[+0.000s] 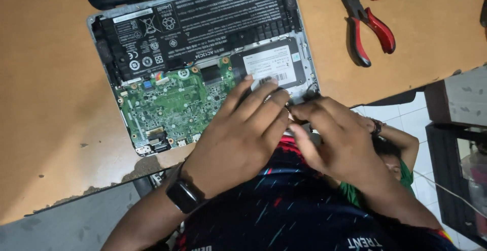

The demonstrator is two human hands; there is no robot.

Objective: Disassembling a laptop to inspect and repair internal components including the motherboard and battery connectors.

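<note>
While the left hand [238, 139] lies flat, fingers extended, on the thin, fragile drive [269, 66] at the opened laptop's [203, 53] near corner, the right hand [335, 139] pinches its edge, best gripped there, contents hidden.

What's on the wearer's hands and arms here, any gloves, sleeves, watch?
No gloves: both the left hand and the right hand are bare. The forearms are bare too, with no sleeves in view. The left wrist carries a black smartwatch with a rectangular face and dark strap. Nothing shows on the right wrist.
</note>
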